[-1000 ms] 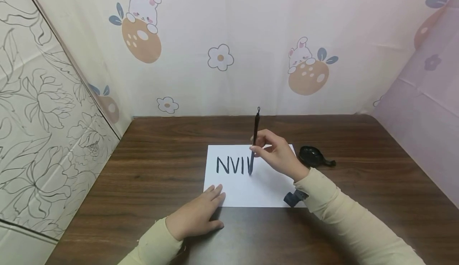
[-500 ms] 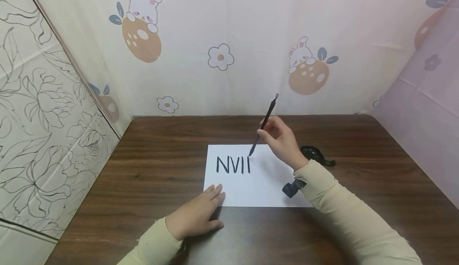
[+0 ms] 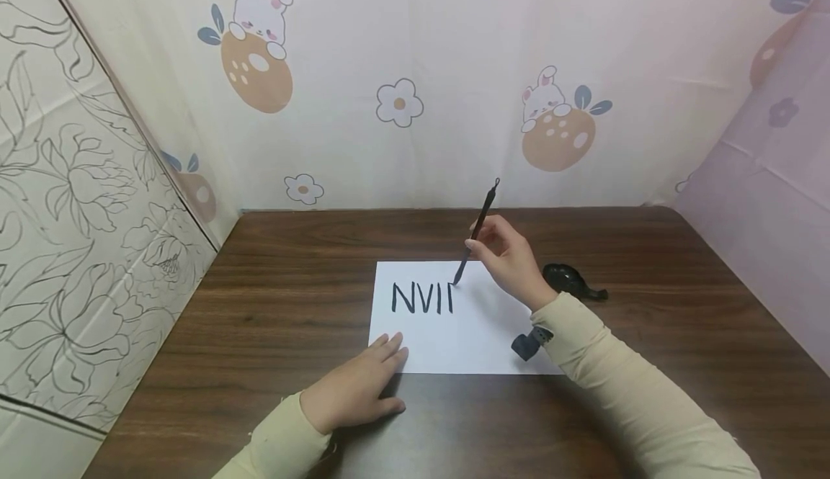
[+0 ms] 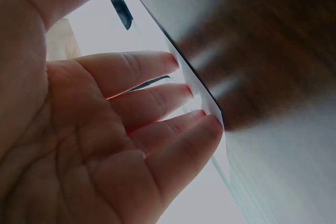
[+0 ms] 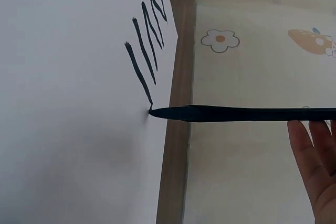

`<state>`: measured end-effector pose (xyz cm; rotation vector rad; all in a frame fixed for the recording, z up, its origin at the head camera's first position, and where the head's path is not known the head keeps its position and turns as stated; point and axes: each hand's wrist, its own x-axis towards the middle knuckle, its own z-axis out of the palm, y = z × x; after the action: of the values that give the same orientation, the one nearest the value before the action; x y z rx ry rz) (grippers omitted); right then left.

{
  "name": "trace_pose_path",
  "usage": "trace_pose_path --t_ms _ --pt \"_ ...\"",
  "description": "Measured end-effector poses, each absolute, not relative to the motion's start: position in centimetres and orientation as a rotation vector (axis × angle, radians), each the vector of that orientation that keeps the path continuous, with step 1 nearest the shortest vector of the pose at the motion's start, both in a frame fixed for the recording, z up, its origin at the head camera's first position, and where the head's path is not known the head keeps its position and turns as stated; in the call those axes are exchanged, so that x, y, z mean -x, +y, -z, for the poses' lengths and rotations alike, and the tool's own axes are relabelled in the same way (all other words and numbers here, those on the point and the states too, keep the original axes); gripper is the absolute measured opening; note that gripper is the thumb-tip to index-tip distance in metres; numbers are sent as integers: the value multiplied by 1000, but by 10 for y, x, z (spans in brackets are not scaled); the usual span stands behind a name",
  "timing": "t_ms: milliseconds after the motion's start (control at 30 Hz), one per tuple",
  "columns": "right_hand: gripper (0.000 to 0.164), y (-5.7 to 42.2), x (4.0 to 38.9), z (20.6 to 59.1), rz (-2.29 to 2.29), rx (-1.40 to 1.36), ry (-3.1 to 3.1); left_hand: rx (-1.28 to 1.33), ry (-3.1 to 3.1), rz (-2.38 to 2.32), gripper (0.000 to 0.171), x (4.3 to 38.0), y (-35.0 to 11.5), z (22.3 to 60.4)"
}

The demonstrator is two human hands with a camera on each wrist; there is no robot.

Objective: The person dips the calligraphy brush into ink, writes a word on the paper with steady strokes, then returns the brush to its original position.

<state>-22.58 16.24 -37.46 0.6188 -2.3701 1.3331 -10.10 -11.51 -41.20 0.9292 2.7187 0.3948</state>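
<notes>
A dark writing brush (image 3: 478, 228) with a hanging loop is pinched between the thumb and fingers of my right hand (image 3: 512, 259). In the right wrist view, the tip of the brush (image 5: 173, 113) touches the white paper (image 5: 68, 103) at the top of the last black stroke. Black strokes (image 3: 421, 297) reading roughly "NVI" plus an unfinished-looking upright run across the upper part of the sheet. My left hand (image 3: 357, 385) lies with extended fingers on the paper's lower left corner. In the left wrist view, the fingertips of the left hand (image 4: 105, 129) rest at the paper's edge.
Right of the paper sits a small black ink dish (image 3: 564, 277) with a stubby handle, partly behind the right wrist. A dark wrist-worn camera (image 3: 527, 346) hangs over the sheet's right side. The brown wooden table (image 3: 292, 284) meets a printed curtain (image 3: 454, 140) behind.
The brush rose from the foot of the last upright stroke to its top, tilting rightward. It then shifted slightly right, leaving a short mark there. My left hand stayed still.
</notes>
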Motion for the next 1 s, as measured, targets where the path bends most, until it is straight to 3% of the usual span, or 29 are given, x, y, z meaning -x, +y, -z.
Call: trace_pose_path --t_ms 1000 --pt "28 145 205 367 -1172 -750 -2456 -901 2704 -403 72 102 -114 411"
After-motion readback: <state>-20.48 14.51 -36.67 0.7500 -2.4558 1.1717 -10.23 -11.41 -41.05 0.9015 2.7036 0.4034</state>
